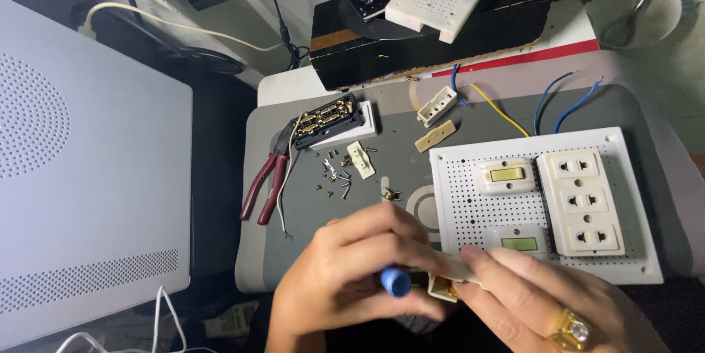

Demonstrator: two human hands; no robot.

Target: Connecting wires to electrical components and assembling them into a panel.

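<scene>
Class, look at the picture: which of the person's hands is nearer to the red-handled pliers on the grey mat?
Left. The left hand is just right of and below the pliers; the right hand is farther right, under the perforated board.

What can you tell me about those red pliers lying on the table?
The pliers lie flat on the grey mat, left of the scattered small screws. Their two handles wear dark red, rubbery-looking sleeves and splay slightly apart, pointing toward the person. The dark metal head points away, beside the opened black switch part. A thin white wire runs alongside. Neither hand touches them.
</scene>
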